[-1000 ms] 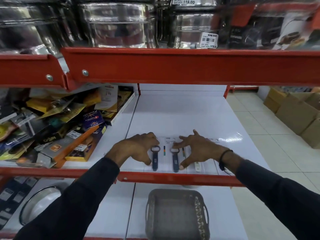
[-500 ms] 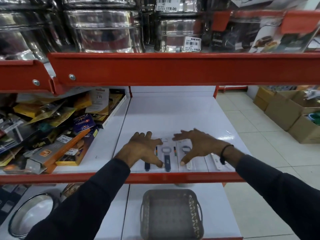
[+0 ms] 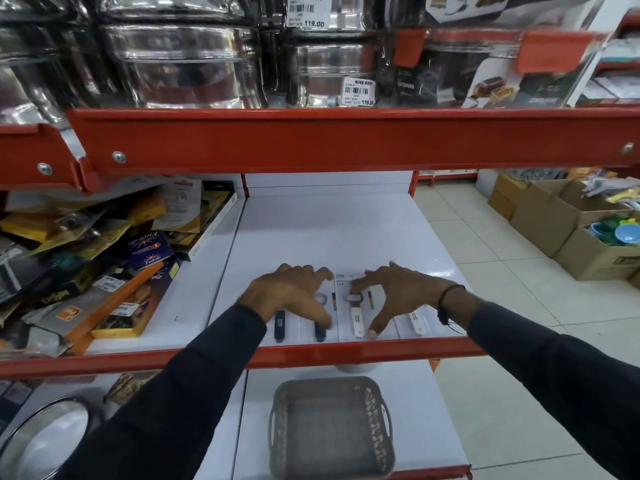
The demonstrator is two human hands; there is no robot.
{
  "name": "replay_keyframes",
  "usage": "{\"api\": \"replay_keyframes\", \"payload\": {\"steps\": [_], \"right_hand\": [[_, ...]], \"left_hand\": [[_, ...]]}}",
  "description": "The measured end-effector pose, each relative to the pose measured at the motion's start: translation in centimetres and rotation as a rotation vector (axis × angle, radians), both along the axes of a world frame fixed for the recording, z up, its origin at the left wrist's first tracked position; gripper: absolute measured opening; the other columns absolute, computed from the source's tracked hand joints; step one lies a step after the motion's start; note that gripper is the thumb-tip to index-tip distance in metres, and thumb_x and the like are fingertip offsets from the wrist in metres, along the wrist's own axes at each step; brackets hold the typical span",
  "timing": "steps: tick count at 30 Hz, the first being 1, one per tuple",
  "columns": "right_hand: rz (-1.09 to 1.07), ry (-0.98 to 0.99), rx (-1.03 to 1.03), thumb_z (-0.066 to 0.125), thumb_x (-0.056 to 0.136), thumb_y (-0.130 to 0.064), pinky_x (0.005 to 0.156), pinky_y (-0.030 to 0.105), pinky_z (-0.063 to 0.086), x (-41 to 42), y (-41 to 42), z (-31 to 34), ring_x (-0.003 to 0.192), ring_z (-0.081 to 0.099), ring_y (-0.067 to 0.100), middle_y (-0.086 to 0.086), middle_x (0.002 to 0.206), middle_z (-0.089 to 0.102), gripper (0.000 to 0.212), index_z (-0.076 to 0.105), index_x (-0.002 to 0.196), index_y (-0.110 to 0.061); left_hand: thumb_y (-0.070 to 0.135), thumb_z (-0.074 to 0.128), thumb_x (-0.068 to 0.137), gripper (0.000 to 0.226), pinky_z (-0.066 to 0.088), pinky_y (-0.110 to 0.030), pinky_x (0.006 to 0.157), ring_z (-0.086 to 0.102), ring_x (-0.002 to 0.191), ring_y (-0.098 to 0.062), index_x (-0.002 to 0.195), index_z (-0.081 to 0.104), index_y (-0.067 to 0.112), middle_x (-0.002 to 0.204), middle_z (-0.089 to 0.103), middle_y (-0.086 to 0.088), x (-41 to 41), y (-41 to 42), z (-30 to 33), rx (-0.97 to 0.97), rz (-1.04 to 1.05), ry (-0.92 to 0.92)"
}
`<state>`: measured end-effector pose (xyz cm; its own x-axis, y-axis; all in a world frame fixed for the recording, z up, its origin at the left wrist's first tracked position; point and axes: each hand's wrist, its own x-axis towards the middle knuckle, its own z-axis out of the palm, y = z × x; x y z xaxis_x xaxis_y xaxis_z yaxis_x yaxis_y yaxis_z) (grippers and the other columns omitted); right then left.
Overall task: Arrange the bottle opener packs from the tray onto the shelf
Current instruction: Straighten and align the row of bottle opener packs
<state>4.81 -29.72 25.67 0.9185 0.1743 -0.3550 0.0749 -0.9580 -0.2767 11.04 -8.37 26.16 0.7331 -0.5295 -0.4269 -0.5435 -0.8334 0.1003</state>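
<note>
Several bottle opener packs lie flat in a row near the front of the white shelf [image 3: 332, 233]. Two blue-handled openers [image 3: 280, 326] sit under my left hand [image 3: 294, 292], which rests spread on them with fingers apart. A white-handled opener pack [image 3: 356, 318] lies between my hands, and another white one [image 3: 415, 322] shows beside my right wrist. My right hand [image 3: 391, 292] is spread flat over the white packs, thumb at the front edge. The grey tray [image 3: 329, 427] stands on the shelf below, with nothing visible inside.
A red shelf lip [image 3: 346, 351] runs along the front, a red beam [image 3: 346, 140] overhead carries steel pots [image 3: 187, 64]. Boxed goods [image 3: 104, 271] pile up at the left. A steel bowl [image 3: 45, 441] sits lower left. Cardboard boxes [image 3: 571, 223] stand on the floor at right.
Both hands have slid the packs along the shelf front; the white-handled pack now lies between them and the blue ones sit under my left hand. The view has shifted left.
</note>
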Motion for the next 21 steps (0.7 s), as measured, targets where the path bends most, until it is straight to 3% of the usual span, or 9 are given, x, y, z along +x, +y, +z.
{"api": "replay_keyframes", "payload": {"steps": [2, 5, 7, 12, 21], "right_hand": [[-0.017, -0.045, -0.011, 0.077, 0.063, -0.069, 0.115, 0.046, 0.021, 0.1, 0.4, -0.4, 0.138, 0.032, 0.022, -0.008, 0.152, 0.043, 0.08, 0.053, 0.133, -0.039], [-0.005, -0.109, -0.018, 0.075, 0.063, -0.07, 0.121, 0.053, 0.004, 0.3, 0.4, -1.3, 0.145, 0.029, 0.021, -0.008, 0.152, 0.044, 0.076, 0.055, 0.129, -0.037], [0.011, -0.091, -0.026, 0.075, 0.063, -0.071, 0.121, 0.054, 0.0, 0.3, 0.1, -1.3, 0.145, 0.029, 0.021, -0.008, 0.152, 0.044, 0.078, 0.053, 0.13, -0.037], [0.013, -0.069, -0.024, 0.078, 0.066, -0.063, 0.115, 0.044, 0.021, 0.1, 0.0, -0.4, 0.135, 0.036, 0.02, -0.008, 0.151, 0.043, 0.08, 0.05, 0.135, -0.035], [-0.021, -0.105, -0.011, 0.078, 0.062, -0.067, 0.107, 0.041, 0.032, 0.3, 0.5, -1.4, 0.127, 0.04, 0.02, -0.009, 0.146, 0.049, 0.079, 0.053, 0.131, -0.037]], "left_hand": [[0.075, 0.068, 0.067, 0.101, 0.042, -0.051, 0.108, 0.036, 0.137, -0.032, 0.152, 0.024, 0.045, 0.148, 0.041, -0.005, -0.6, -0.9, -0.4, -0.007, -0.005, -0.021], [0.072, 0.068, 0.074, 0.096, 0.036, -0.047, 0.109, 0.033, 0.138, -0.034, 0.154, 0.025, 0.041, 0.148, 0.036, -0.011, -1.5, -1.7, -1.2, 0.011, -0.037, -0.094], [0.074, 0.067, 0.074, 0.097, 0.035, -0.046, 0.11, 0.034, 0.138, -0.034, 0.155, 0.025, 0.041, 0.148, 0.036, -0.012, -1.5, -1.8, -1.5, 0.007, -0.037, -0.115], [0.08, 0.065, 0.071, 0.1, 0.037, -0.047, 0.109, 0.037, 0.137, -0.035, 0.154, 0.026, 0.042, 0.147, 0.038, -0.012, -1.5, -2.0, -1.9, 0.011, -0.029, -0.13], [0.077, 0.069, 0.069, 0.102, 0.04, -0.049, 0.109, 0.038, 0.138, -0.034, 0.153, 0.028, 0.038, 0.149, 0.038, -0.011, -1.3, -1.9, -1.7, 0.026, -0.015, -0.106]]}}
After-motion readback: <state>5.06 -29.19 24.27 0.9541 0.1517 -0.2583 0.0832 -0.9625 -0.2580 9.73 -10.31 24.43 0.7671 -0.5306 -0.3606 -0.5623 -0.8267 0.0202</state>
